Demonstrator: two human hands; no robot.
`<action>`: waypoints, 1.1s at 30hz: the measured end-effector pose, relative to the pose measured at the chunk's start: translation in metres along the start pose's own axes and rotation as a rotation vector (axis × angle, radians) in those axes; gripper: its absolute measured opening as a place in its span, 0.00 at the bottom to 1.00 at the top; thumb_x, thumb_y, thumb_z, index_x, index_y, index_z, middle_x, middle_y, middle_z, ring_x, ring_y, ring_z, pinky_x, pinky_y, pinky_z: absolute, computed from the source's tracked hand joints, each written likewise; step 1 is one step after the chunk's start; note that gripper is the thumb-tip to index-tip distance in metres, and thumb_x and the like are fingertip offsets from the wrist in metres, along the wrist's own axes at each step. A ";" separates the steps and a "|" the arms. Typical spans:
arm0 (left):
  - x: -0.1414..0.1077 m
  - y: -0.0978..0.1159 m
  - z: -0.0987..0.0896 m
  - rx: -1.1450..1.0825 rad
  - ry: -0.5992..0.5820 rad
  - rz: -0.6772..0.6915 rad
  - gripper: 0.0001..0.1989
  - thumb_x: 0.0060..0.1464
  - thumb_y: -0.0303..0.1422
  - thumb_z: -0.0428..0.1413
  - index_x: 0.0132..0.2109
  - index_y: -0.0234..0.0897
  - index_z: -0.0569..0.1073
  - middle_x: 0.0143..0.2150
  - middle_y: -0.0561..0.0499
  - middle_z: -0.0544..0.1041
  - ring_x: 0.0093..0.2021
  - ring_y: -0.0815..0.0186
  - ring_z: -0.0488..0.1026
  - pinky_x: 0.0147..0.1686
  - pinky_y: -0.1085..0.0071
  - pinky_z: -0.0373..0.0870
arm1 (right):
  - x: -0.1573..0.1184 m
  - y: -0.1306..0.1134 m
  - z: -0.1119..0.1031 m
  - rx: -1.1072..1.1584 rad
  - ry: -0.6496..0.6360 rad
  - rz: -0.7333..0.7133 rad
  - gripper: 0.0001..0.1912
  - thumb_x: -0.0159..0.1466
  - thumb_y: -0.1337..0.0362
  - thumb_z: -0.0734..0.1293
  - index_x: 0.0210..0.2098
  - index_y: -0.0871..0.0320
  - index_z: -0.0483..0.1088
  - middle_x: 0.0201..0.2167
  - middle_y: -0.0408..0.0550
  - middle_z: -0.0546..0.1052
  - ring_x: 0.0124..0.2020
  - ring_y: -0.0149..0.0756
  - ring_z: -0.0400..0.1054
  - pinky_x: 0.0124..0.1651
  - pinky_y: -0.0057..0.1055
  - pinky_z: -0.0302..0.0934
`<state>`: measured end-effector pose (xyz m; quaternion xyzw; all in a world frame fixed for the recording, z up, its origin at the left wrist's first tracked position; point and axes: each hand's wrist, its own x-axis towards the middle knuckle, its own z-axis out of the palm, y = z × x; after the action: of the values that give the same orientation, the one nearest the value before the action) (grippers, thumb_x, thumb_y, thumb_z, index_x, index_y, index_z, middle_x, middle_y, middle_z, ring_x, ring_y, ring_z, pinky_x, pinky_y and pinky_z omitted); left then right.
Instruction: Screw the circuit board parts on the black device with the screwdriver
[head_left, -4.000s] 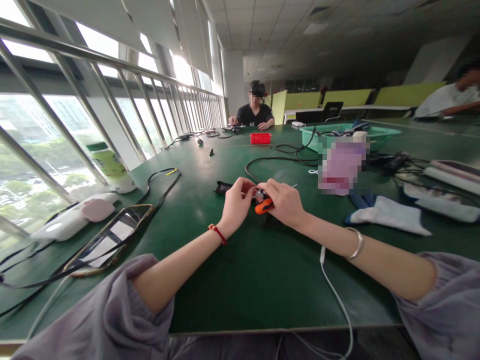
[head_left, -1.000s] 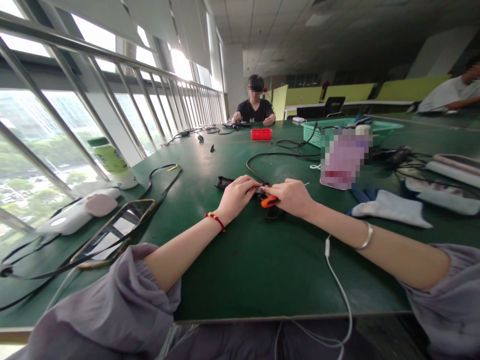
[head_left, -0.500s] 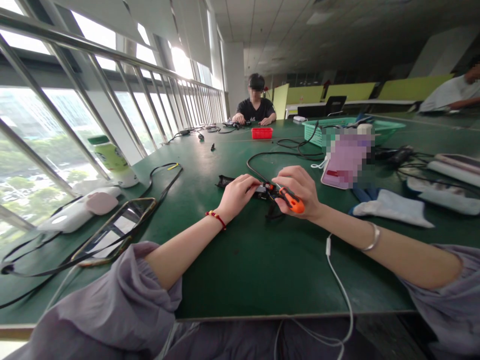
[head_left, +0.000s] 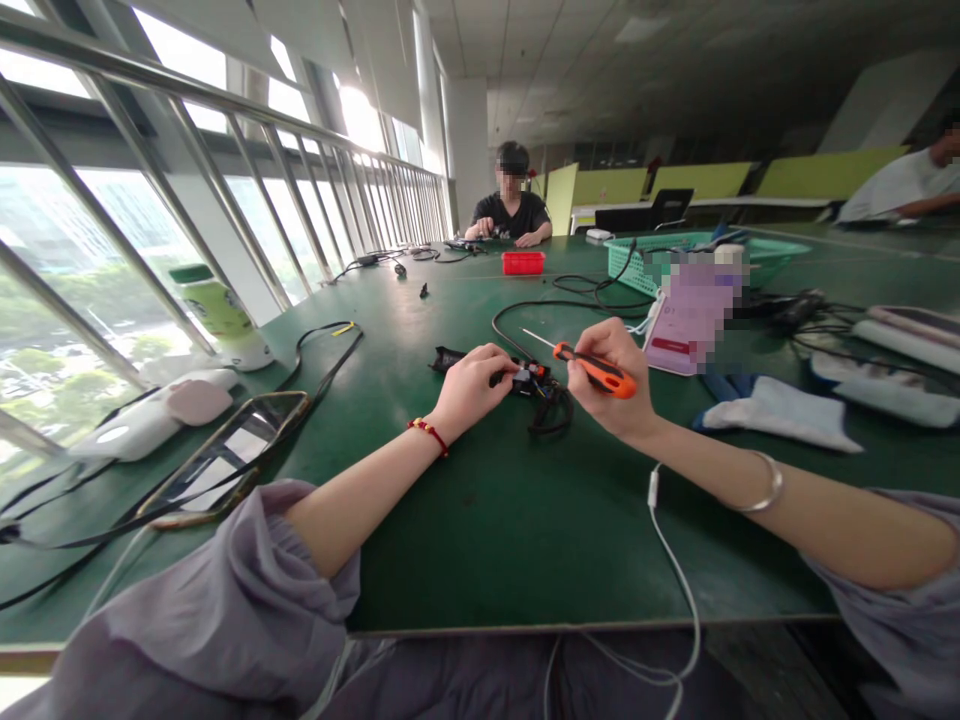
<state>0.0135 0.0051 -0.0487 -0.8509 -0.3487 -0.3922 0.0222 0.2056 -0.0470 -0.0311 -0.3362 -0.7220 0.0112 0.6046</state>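
Observation:
My right hand (head_left: 619,385) grips a screwdriver (head_left: 600,370) with an orange and black handle. Its thin metal shaft points up and to the left, clear of the table. To its left, my left hand (head_left: 478,390) has its fingers closed on a small black device (head_left: 534,378) lying on the table, with coloured wires and an orange-red part showing. A black cable runs from the device toward the back, and a short black loop lies in front of it. The black casing (head_left: 446,359) sticks out beyond my left hand; my fingers hide the middle.
A phone (head_left: 225,455), a white device (head_left: 154,415) and a green cup (head_left: 223,318) stand left. A pink phone (head_left: 682,325), gloves (head_left: 780,412) and a green basket (head_left: 630,265) are right. A red tray (head_left: 523,263) sits further back, before a seated person (head_left: 511,205).
My right hand has drawn the screwdriver back to the right, away from the device, and tilted its shaft up-left. My left hand stays at the device.

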 end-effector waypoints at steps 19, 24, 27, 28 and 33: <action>-0.001 -0.005 0.001 0.044 -0.006 -0.044 0.04 0.51 0.32 0.58 0.35 0.38 0.73 0.38 0.50 0.74 0.41 0.62 0.69 0.43 0.64 0.67 | -0.001 0.000 0.003 0.086 -0.084 0.090 0.07 0.56 0.67 0.63 0.25 0.55 0.57 0.18 0.37 0.63 0.18 0.25 0.58 0.23 0.26 0.53; 0.000 -0.005 0.001 0.066 -0.009 -0.031 0.04 0.51 0.32 0.59 0.35 0.38 0.74 0.38 0.50 0.75 0.41 0.62 0.69 0.42 0.65 0.68 | -0.003 -0.002 0.003 0.058 -0.094 0.094 0.08 0.56 0.66 0.63 0.25 0.55 0.57 0.18 0.37 0.64 0.18 0.25 0.58 0.23 0.25 0.53; 0.000 -0.003 0.000 0.100 -0.012 -0.024 0.04 0.51 0.33 0.59 0.35 0.38 0.74 0.38 0.50 0.75 0.40 0.62 0.70 0.42 0.64 0.67 | -0.004 -0.003 0.004 0.035 -0.077 0.083 0.07 0.55 0.66 0.63 0.25 0.54 0.58 0.18 0.37 0.64 0.18 0.26 0.59 0.23 0.25 0.54; 0.000 -0.003 0.000 0.112 -0.012 -0.022 0.04 0.51 0.33 0.59 0.35 0.38 0.74 0.38 0.50 0.75 0.40 0.62 0.70 0.42 0.64 0.67 | -0.004 -0.003 0.003 0.028 -0.060 0.078 0.07 0.56 0.66 0.63 0.24 0.54 0.58 0.18 0.37 0.64 0.18 0.26 0.59 0.23 0.25 0.54; 0.000 -0.002 -0.001 0.124 -0.008 -0.015 0.05 0.51 0.34 0.59 0.35 0.38 0.75 0.37 0.50 0.76 0.40 0.62 0.70 0.41 0.64 0.67 | -0.002 -0.003 0.003 0.041 -0.083 0.080 0.07 0.57 0.66 0.63 0.25 0.55 0.58 0.18 0.37 0.63 0.18 0.26 0.58 0.24 0.26 0.53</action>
<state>0.0113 0.0064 -0.0491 -0.8468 -0.3787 -0.3667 0.0706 0.2013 -0.0497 -0.0325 -0.3516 -0.7322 0.0640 0.5799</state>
